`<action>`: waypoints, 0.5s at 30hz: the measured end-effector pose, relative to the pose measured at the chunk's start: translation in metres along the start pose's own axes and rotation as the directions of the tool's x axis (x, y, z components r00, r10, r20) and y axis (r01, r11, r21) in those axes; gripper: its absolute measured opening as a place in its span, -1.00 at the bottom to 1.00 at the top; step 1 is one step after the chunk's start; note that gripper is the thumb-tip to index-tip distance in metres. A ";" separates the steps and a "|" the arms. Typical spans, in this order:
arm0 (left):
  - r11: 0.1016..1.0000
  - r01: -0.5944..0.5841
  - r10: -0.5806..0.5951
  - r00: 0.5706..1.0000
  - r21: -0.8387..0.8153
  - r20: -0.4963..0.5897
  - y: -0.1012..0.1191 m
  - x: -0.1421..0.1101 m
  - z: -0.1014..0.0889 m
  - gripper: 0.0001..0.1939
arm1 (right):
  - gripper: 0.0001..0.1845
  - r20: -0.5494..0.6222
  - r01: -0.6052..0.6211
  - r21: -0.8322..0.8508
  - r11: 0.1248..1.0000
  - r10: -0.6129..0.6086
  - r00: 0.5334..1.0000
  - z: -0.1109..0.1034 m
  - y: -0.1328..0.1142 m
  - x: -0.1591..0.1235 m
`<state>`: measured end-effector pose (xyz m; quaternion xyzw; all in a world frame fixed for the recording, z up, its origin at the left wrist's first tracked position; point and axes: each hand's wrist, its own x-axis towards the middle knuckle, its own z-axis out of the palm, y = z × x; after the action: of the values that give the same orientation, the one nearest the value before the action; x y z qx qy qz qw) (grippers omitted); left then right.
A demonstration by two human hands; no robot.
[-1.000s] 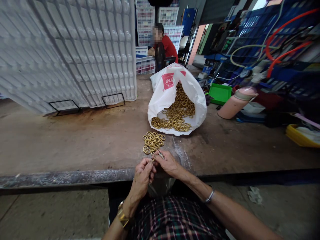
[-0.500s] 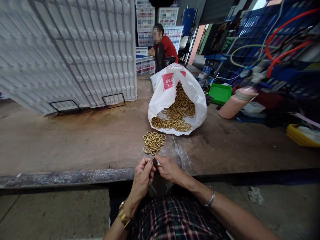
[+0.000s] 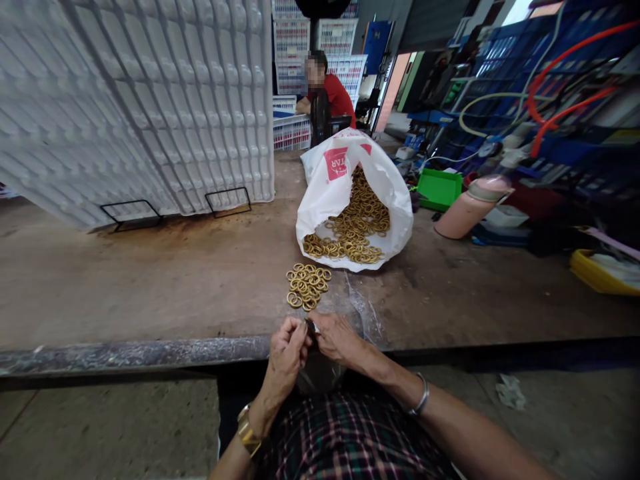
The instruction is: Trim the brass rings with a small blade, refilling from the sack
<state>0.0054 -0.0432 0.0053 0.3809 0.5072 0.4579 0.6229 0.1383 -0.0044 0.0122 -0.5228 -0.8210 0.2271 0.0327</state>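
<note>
At the table's front edge my left hand [image 3: 286, 350] is closed, with thumb and fingertips pinched together. My right hand [image 3: 340, 339] is closed too, its fingertips almost meeting the left ones. Between them shows a small dark piece [image 3: 311, 327] with a pale bit beside it; the fingers cover most of it, so its kind is unclear. Just beyond the fingertips lies a loose pile of brass-coloured rings [image 3: 307, 285]. Behind that, a white plastic bag [image 3: 395, 207] rests on its side, mouth towards me, with many more rings [image 3: 367, 207] inside.
White ribbed panels [image 3: 200, 100] stand at the left in black wire holders [image 3: 227, 200]. On the right are a pink bottle [image 3: 470, 210], a green tray [image 3: 440, 189] and a yellow container [image 3: 600, 273]. A person in red [image 3: 339, 97] sits beyond the table [image 3: 150, 287].
Both hands stay together at the table edge, with only slight finger movement. The ring pile and the bag look unchanged.
</note>
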 end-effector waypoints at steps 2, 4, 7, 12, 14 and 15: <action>1.000 -0.008 0.008 0.999 -0.011 0.033 0.000 -0.004 -0.001 -0.63 | -0.76 0.007 -0.027 -0.027 0.999 0.027 1.000 -0.002 0.002 0.002; 0.997 -0.005 0.011 0.997 -0.071 0.078 0.000 -0.007 -0.001 -0.65 | -0.72 -0.010 -0.067 -0.060 0.996 0.067 0.998 -0.003 0.005 0.003; 0.965 0.040 -0.010 0.993 -0.260 0.117 0.001 -0.009 -0.001 -0.69 | -0.69 -0.074 -0.078 -0.083 0.994 0.071 0.995 -0.005 0.004 0.006; 0.861 0.094 -0.068 0.995 -0.500 0.071 0.001 -0.005 -0.006 -0.71 | -0.68 -0.157 -0.060 -0.123 0.991 0.040 0.987 -0.010 -0.015 0.015; 0.844 0.086 -0.072 0.996 -0.530 0.046 0.001 -0.004 -0.010 -0.72 | -0.70 -0.151 -0.070 -0.158 0.985 0.046 0.987 -0.010 -0.022 0.021; 0.837 0.083 -0.073 0.997 -0.541 0.040 0.002 -0.004 -0.011 -0.73 | -0.72 -0.148 -0.076 -0.177 0.981 0.050 0.988 -0.010 -0.025 0.025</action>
<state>-0.0063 -0.0461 0.0057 0.1723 0.3665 0.5535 0.7278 0.1088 0.0121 0.0268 -0.5643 -0.8169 0.1140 0.0362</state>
